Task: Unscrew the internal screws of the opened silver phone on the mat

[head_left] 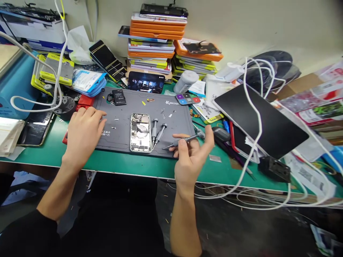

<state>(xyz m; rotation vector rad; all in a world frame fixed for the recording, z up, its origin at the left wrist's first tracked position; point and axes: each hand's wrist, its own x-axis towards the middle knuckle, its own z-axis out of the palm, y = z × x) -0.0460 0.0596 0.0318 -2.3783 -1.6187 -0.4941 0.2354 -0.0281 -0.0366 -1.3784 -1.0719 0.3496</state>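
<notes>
Pointing left, the screwdriver (174, 144) slants across the right hand (189, 162)

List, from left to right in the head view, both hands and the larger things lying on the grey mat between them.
Left hand → black battery → opened phone → two screwdrivers → right hand.

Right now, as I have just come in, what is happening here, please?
A person's right hand holds a grey screwdriver, its tip over the dark mat. The left hand is at the mat's left side; its palm is hidden. Between the hands lie an opened phone and two similar screwdrivers.
</notes>
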